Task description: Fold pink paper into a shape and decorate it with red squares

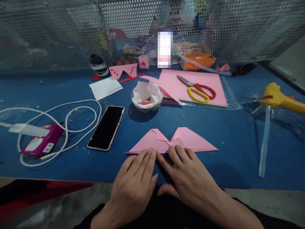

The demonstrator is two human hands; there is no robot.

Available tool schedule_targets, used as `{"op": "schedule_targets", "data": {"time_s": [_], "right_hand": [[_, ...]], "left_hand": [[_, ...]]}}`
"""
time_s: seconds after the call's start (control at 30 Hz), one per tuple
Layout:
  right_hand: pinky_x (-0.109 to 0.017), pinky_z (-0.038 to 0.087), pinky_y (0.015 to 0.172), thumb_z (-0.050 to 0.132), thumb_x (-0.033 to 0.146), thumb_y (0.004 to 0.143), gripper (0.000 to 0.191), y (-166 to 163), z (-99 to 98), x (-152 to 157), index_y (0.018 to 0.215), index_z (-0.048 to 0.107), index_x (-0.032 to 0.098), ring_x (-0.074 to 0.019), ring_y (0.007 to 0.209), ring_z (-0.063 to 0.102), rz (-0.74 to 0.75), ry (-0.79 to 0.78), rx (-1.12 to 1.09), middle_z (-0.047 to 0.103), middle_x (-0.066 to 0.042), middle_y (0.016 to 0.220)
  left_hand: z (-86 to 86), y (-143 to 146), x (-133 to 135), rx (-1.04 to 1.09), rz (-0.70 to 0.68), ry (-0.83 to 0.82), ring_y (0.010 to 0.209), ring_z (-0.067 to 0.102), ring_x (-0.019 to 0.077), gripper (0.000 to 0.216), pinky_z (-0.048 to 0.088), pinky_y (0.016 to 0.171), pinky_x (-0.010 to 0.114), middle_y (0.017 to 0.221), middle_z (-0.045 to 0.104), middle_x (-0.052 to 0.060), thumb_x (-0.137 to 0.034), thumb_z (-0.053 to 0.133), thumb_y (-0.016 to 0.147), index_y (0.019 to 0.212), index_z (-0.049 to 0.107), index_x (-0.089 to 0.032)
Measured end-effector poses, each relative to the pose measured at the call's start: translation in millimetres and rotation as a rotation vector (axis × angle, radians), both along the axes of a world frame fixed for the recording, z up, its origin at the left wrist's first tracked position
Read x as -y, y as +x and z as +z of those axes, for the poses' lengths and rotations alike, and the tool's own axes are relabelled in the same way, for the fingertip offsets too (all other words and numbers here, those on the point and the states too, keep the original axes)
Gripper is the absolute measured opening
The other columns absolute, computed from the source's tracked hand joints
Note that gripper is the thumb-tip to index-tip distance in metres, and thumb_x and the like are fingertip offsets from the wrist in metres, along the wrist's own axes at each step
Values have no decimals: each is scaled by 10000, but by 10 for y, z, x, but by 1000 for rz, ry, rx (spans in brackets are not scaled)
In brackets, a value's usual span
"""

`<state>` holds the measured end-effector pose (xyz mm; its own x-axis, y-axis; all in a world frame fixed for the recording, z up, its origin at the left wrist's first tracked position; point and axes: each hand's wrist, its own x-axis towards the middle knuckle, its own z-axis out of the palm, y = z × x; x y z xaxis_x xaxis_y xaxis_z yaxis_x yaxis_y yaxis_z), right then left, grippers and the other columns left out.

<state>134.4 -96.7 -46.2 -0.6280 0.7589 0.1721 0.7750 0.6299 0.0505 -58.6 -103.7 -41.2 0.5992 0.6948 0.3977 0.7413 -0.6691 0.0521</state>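
Observation:
A folded sheet of pink paper (pixel 195 140) lies near the table's front edge. Its outline is wide and wing-like, with two raised points and a V-shaped notch between them. My left hand (pixel 133 183) rests palm down, its straight fingers pressing on the lower edge left of the middle. Just beside it, my right hand (pixel 188 171) is spread with slightly bent fingers, the tips on the same edge right of the notch. The two index fingers almost meet. Neither hand grips anything, and the edge under the fingertips is hidden.
Left are a dark phone (pixel 106 127), a white cable (pixel 82 107) and a magenta adapter (pixel 45 140). Behind stand a paper-lined bowl (pixel 147 95) of small coloured bits and scissors (pixel 195 90) on pink sheets (pixel 220 90). A yellow glue gun (pixel 274 95) lies right.

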Motion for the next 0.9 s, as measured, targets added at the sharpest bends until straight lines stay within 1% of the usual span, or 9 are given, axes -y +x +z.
{"op": "schedule_targets", "data": {"time_s": [0.17, 0.37, 0.47, 0.53, 0.6, 0.7, 0.77, 0.83, 0.9], "right_hand": [[-443, 425, 795, 344, 788, 857, 878, 15, -8, 13, 1439, 484, 146, -337, 1017, 506, 1, 17, -8, 603, -188, 1135], [-444, 435, 796, 352, 795, 849, 887, 27, -1, 14, 1452, 475, 156, -332, 1008, 507, 12, 15, -38, 613, -176, 1114], [-443, 435, 798, 386, 805, 830, 902, 24, -10, 16, 1454, 474, 160, -329, 1006, 506, 9, 23, -40, 615, -174, 1112], [-440, 433, 792, 401, 807, 821, 909, 15, -18, 16, 1451, 478, 157, -328, 1004, 510, 4, 36, -40, 615, -175, 1105], [-439, 432, 788, 390, 811, 821, 916, 3, -22, 16, 1451, 477, 151, -330, 1006, 517, -4, 40, -46, 617, -174, 1101], [-455, 430, 824, 341, 802, 847, 902, 3, -28, 24, 1450, 472, 144, -330, 1028, 530, -13, 22, -64, 627, -170, 1125], [-475, 417, 887, 311, 788, 871, 884, 41, -38, 42, 1437, 484, 131, -320, 1049, 542, -19, 0, -95, 642, -163, 1155], [-480, 382, 973, 295, 769, 897, 866, 120, -57, 76, 1404, 512, 101, -301, 1088, 551, -18, -5, -164, 660, -155, 1199], [-460, 340, 1035, 294, 728, 931, 828, 237, -78, 122, 1365, 540, 67, -281, 1143, 553, -23, 19, -236, 670, -151, 1244]], "left_hand": [[5, -47, 54, -106, 31, 44, 1147, 653, 285, 350, 376, 963, 416, 1280, 672, 173, -118, 457, 969, 1261, 601, 10], [36, -290, 147, -141, 226, 52, 1103, 665, 314, 356, 393, 872, 433, 1263, 695, 126, -120, 508, 940, 1274, 601, -43], [48, -394, 211, -166, 268, 55, 1122, 647, 316, 388, 402, 875, 441, 1270, 695, 115, -133, 509, 937, 1314, 571, -67], [39, -404, 233, -152, 288, 78, 1162, 622, 331, 418, 415, 904, 454, 1282, 683, 147, -150, 533, 928, 1334, 549, -52], [8, -363, 215, -113, 247, 96, 1226, 583, 336, 444, 416, 970, 467, 1309, 659, 182, -147, 551, 916, 1345, 529, -33], [-81, -251, 114, -85, 44, 57, 1288, 546, 304, 454, 398, 1053, 437, 1345, 633, 181, -158, 533, 923, 1360, 512, -34], [-153, -187, 32, -87, -54, 35, 1289, 548, 294, 466, 410, 1055, 412, 1347, 634, 174, -231, 521, 943, 1365, 506, -33], [-215, -153, -28, -89, -87, 43, 1285, 550, 304, 509, 431, 1036, 414, 1345, 635, 171, -330, 516, 956, 1374, 501, -40], [-251, -142, -54, -101, -95, 45, 1283, 546, 317, 554, 435, 1029, 432, 1358, 628, 164, -386, 511, 959, 1399, 482, -49]]}}
